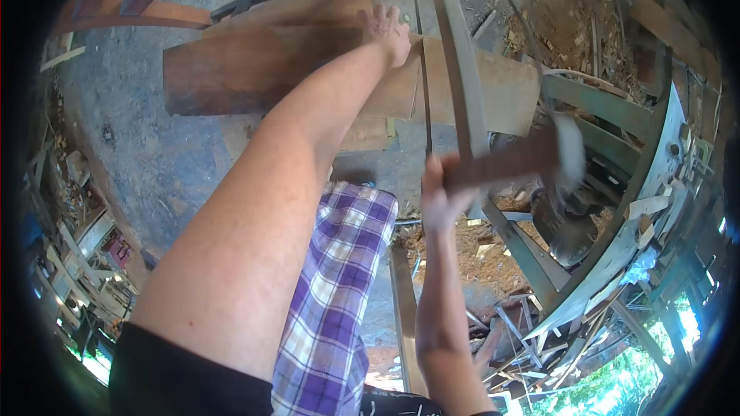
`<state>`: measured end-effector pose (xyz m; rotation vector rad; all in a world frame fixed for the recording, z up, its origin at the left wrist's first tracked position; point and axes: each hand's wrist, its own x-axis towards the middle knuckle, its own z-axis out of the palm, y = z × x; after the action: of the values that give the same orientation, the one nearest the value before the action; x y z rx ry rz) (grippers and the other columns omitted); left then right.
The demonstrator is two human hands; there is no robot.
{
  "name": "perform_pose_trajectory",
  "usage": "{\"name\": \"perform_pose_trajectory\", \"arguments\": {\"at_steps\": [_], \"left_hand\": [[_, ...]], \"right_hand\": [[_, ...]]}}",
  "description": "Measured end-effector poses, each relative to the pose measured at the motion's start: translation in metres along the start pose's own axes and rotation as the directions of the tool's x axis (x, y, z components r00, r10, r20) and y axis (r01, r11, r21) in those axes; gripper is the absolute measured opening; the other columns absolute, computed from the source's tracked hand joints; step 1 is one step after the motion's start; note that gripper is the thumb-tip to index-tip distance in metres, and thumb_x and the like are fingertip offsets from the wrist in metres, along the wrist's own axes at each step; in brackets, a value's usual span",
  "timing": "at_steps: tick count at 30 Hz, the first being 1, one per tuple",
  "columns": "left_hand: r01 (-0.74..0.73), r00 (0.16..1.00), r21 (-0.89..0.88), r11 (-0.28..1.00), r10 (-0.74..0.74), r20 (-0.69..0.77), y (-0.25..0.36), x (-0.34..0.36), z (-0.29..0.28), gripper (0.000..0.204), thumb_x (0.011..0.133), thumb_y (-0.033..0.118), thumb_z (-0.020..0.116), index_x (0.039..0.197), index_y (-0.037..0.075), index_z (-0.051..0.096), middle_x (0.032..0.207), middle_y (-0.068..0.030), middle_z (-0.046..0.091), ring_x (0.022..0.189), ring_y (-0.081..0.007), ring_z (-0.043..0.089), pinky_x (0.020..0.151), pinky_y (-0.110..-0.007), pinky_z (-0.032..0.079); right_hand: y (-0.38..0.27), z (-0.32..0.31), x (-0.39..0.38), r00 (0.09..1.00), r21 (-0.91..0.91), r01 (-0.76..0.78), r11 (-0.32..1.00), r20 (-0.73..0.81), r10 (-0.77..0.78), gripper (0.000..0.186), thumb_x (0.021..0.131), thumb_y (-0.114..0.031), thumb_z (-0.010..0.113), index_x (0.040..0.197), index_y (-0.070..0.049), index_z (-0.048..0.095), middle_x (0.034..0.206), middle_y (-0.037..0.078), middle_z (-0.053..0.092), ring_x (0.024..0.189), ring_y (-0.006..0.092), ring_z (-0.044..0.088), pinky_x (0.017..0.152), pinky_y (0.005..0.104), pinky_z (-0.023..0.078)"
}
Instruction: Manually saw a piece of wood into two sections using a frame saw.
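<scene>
Two hands busy. Your right hand (439,196) has its fingers wrapped tight round a wooden hammer handle (501,163); the metal hammer head (569,150) is blurred, so it looks mid-swing, out over the sawdust-strewn ground to the right of the plank. Your left hand (388,31) reaches forward, fingers curled down onto the top edge of the wide wooden plank (254,69), right where a thin metal bar (422,69) crosses it; whether the fingers pinch anything small there, I cannot tell. A grey angled beam (462,69) runs just beside that spot.

Step in hand, as I read it: striking at the plank's upper edge near the left fingers. Next move calls for a controlled blow landing clear of your fingertips, plank held steady.
</scene>
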<state>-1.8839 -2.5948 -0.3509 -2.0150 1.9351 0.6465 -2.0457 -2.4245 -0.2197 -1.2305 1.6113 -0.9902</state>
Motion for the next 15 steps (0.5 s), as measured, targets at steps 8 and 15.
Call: {"name": "perform_pose_trajectory", "arguments": {"at_steps": [8,15], "left_hand": [[0.013,1.000,0.005,1.000,-0.013,-0.027,-0.007,-0.005,-0.005,0.031,0.095,0.035,0.047,0.122,0.026,0.059,0.130,-0.0091,0.043,0.124,-0.0307,0.036,0.100,-0.060,0.027],[0.011,1.000,-0.058,0.998,-0.011,-0.001,-0.008,-0.002,-0.004,0.029,0.095,0.034,0.049,0.118,0.024,0.062,0.133,-0.0097,0.042,0.126,-0.0304,0.035,0.098,-0.061,0.028]], "right_hand": [[0.009,0.017,0.042,0.999,-0.021,-0.031,0.999,0.039,0.031,0.020,0.081,-0.007,0.065,0.066,-0.001,0.054,0.056,0.001,0.051,0.053,0.0079,0.047,0.048,0.0275,0.038],[-0.025,-0.029,-0.046,0.999,0.122,0.038,0.992,0.005,-0.038,0.009,0.081,-0.003,0.061,0.079,-0.004,0.053,0.064,0.003,0.052,0.056,0.0100,0.049,0.049,0.0261,0.041]]}}
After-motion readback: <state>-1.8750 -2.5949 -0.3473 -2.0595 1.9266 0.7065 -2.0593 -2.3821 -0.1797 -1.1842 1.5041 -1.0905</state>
